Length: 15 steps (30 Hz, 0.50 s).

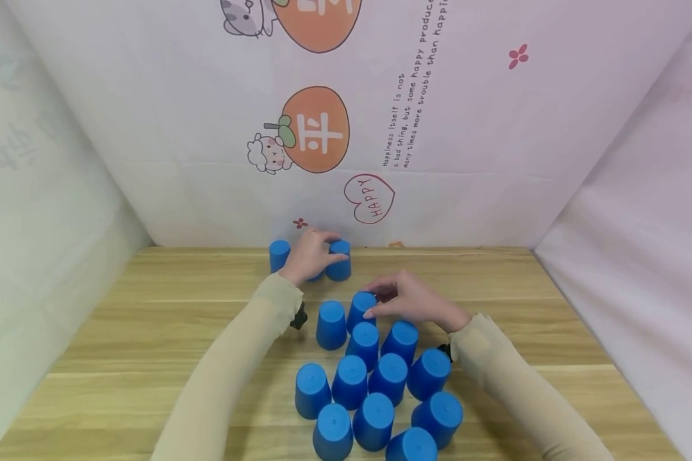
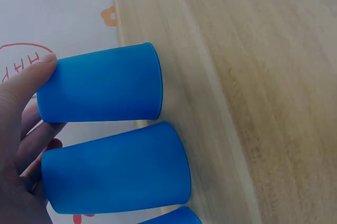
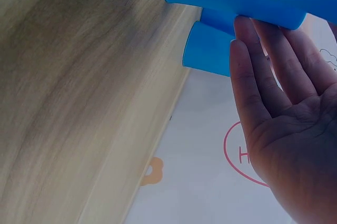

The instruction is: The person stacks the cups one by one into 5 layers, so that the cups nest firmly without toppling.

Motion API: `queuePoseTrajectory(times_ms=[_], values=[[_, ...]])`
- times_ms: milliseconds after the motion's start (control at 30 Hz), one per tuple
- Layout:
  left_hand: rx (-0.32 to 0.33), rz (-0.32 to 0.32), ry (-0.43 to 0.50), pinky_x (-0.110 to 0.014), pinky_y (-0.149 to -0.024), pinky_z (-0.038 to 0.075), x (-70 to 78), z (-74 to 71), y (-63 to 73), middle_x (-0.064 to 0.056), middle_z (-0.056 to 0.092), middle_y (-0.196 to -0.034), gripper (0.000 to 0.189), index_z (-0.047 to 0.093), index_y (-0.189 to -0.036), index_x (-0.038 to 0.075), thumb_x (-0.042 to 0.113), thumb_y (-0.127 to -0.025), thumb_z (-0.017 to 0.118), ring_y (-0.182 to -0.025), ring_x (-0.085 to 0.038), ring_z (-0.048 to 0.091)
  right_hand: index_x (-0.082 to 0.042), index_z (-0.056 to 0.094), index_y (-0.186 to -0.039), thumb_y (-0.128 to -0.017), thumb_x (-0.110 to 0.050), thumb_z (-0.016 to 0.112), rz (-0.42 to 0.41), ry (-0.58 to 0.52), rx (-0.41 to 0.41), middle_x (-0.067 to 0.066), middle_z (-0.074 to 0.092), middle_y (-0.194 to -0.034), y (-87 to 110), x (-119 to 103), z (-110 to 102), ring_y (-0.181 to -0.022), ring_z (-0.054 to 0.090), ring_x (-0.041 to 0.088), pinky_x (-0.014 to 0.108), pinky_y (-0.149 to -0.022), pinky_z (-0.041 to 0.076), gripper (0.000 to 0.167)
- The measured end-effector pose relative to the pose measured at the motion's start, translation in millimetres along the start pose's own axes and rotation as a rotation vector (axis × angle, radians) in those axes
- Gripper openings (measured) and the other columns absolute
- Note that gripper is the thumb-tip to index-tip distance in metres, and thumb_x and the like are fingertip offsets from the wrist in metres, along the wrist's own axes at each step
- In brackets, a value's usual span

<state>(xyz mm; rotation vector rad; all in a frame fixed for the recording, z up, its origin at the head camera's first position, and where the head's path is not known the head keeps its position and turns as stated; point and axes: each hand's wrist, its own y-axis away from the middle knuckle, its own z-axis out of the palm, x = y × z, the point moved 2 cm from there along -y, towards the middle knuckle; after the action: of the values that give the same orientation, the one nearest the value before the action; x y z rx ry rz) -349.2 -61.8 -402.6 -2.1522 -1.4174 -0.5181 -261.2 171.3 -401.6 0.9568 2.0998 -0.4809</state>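
At the back of the table, three upside-down blue cups stand in a row, the middle one mostly hidden behind my left hand (image 1: pixel 310 256). That hand pinches the right-hand blue cup (image 1: pixel 340 267) near its base, thumb on one side and fingers on the other. In the left wrist view a neighbouring cup (image 2: pixel 116 171) stands close beside the gripped cup (image 2: pixel 102 84). Closer in, my right hand (image 1: pixel 412 298) holds another upside-down blue cup (image 1: pixel 359 312) between thumb and fingers. The right wrist view shows the fingers (image 3: pixel 287 61) stretched along a cup's side.
Several more upside-down blue cups (image 1: pixel 375 416) are grouped at the front centre, close to the right forearm. A single cup (image 1: pixel 331 325) stands left of the right hand's cup. A printed white backdrop (image 1: pixel 467 192) rises behind the wooden table (image 1: pixel 179 333), with white cloth at both sides.
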Motion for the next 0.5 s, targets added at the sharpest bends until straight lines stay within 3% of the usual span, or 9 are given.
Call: queuePoseTrajectory(times_ms=[500], values=[[-0.021,-0.021,0.044,-0.047,-0.106,0.045,-4.1,-4.8,0.5,-0.009,0.063,-0.134,0.056,0.065,-0.135,0.008,0.035,-0.088,0.082,-0.126,-0.028,0.054,-0.015,0.074,-0.123,-0.087,-0.033,0.083,0.002,-0.017,-0.009,-0.008,0.074,-0.106,-0.3,0.1,0.9,-0.093,0.07,0.013,0.032,-0.085,0.058,0.041]])
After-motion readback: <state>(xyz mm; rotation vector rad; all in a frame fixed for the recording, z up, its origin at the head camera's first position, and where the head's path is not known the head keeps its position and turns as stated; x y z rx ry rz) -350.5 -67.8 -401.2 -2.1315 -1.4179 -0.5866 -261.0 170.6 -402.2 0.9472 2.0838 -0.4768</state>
